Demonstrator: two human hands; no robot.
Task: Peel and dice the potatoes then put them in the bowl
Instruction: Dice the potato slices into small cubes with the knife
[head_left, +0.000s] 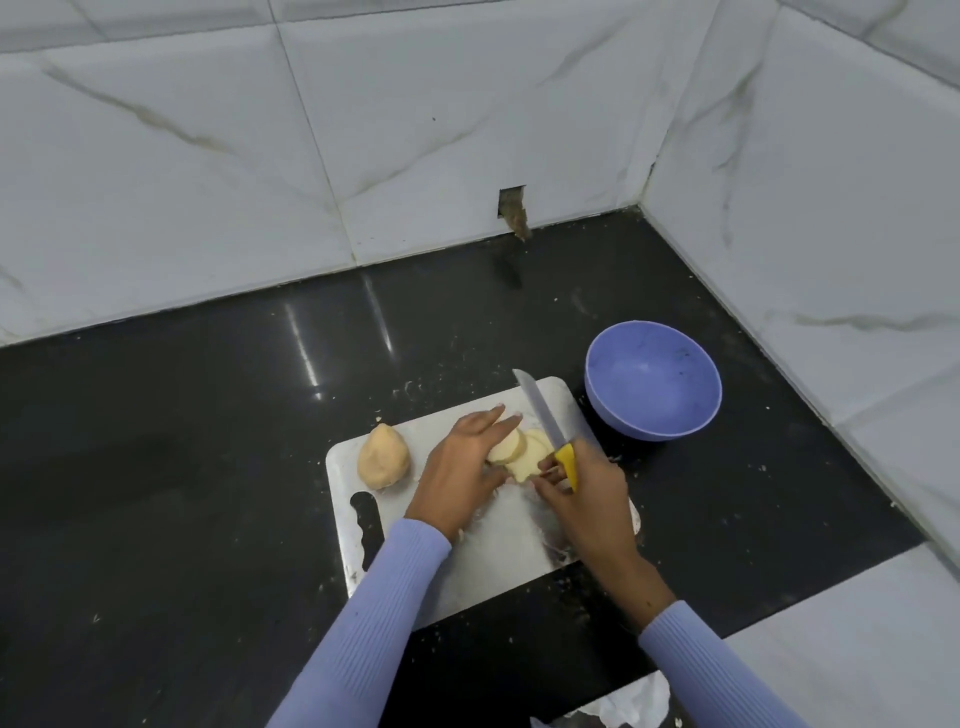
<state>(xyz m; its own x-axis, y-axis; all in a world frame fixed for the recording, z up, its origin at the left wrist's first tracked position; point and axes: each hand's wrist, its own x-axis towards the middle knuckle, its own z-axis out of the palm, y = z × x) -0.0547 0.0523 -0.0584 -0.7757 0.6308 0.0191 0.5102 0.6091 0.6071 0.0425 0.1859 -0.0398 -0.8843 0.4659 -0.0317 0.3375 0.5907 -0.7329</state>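
Yellow plastic shows where the right hand (582, 499) curls round the handle of a knife (545, 421), whose slim grey steel blade slants up and away over the board; its fingertips also touch the near edge of the potato slices (524, 452). The left hand (462, 462) lies with straight fingers pressed flat on top of those pale, smooth, rounded slices, which overlap one another near the middle of the cutting board (498, 551). The board is a dull, scuffed, metal-looking rectangle with rounded corners and a wavy handle slot at its left end (no brand or writing can be read on it, or on anything else here). A whole peeled potato (383, 457), matte and egg-shaped, sits on the board's left part, apart from the hands. Just beyond the board's far right corner stands a round lilac plastic bowl (653, 415), no potato in it. All rest on a glossy black stone worktop (182, 441), backed by white marble-veined tiles (208, 156). Ribbed lilac sleeves (374, 613) cover both forearms.
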